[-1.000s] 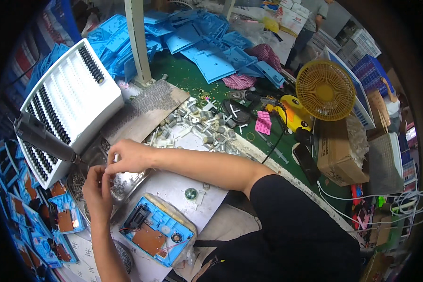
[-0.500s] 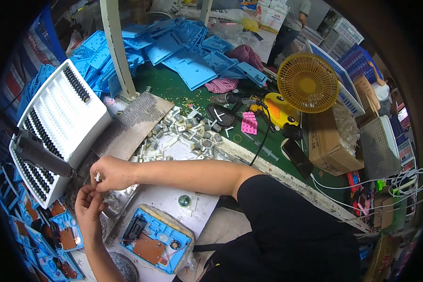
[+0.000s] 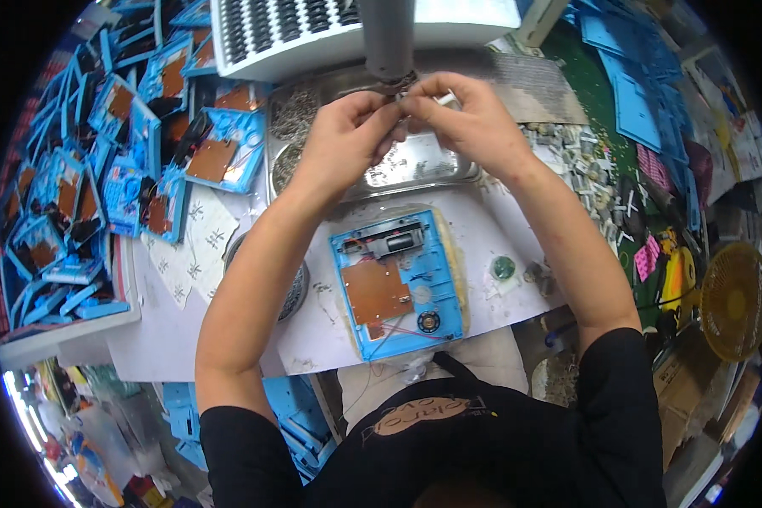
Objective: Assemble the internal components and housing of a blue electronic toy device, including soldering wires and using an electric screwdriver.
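Note:
My left hand (image 3: 343, 144) and my right hand (image 3: 474, 123) meet over a metal tray (image 3: 470, 179) of loose screws (image 3: 295, 118). Both are closed, fingertips together just below the tip of a hanging electric screwdriver (image 3: 389, 38). A small white plastic piece (image 3: 446, 99) sticks out from my right hand's fingers. What my left fingers pinch is hidden. Nearer me lies an open blue plastic casing (image 3: 436, 254), with a brown circuit board (image 3: 374, 292), a black mechanism (image 3: 396, 242) and a round speaker (image 3: 428, 321) inside.
Blue casings with boards (image 3: 144, 203) crowd the left. A white rack with black rows (image 3: 449, 21) stands behind the tray. White-and-grey parts (image 3: 580, 165) lie on the right, before flat blue panels (image 3: 631, 93) and a yellow fan (image 3: 734, 300). A round container (image 3: 295, 292) sits beside my left forearm.
My view has swung left, so the tray and casing now sit centrally. Both hands stay together by the screwdriver tip, and the white piece remains in my right hand.

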{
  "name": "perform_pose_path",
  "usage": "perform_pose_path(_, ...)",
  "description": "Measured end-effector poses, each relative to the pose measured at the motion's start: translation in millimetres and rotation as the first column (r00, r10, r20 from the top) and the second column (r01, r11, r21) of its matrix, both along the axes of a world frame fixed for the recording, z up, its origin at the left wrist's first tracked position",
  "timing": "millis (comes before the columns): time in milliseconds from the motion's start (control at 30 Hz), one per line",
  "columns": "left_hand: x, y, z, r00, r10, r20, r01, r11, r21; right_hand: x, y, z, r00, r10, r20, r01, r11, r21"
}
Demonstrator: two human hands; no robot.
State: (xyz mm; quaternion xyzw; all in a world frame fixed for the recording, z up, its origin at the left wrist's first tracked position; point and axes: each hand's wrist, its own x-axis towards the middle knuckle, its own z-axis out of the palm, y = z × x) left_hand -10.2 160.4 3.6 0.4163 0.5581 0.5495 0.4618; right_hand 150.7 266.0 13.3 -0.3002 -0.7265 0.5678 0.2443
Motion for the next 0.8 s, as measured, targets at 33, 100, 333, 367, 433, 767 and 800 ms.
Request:
perform_pose_path(33,0.3,0.7,-3.1,1.000,0.009,0.018,-0.009,1.000,0.021,0.1,-1.6,1.2,1.000,0.018,0.002,-0.018,0.998,-0.064)
perform_pose_path(100,-2.2,2.4,-7.7,1.000,-0.001,0.018,0.000,0.999,0.039,1.7,-3.3,0.9,0.999,0.048,0.007,-0.046,0.981,-0.189)
perform_pose_path(333,-1.9,-7.0,-6.3,0.998,0.069,0.000,-0.069,0.997,-0.025,3.3,2.1,-18.0,0.993,0.022,-0.115,-0.041,0.987,-0.158)
perform_pose_path(367,-5.8,-7.5,-11.5,0.996,0.083,-0.039,-0.086,0.994,-0.069,1.3,-1.1,-20.6,0.997,0.020,-0.075,-0.026,0.997,-0.076)
perform_pose_path(433,-17.0,-5.8,-23.4,0.984,0.038,-0.176,-0.057,0.992,-0.109,-1.8,-9.8,-28.5,0.990,0.056,-0.129,-0.017,0.958,0.286)
perform_pose_path(767,-27.1,-43.0,-2.4,0.722,0.268,-0.638,-0.202,0.963,0.176,6.4,2.8,-40.3,0.858,0.214,0.467,-0.460,0.725,0.513)
perform_pose_path(800,-23.2,-58.4,8.1,0.713,0.288,-0.639,-0.218,0.958,0.188,6.9,2.1,-35.5,0.868,0.220,0.446,-0.446,0.742,0.501)
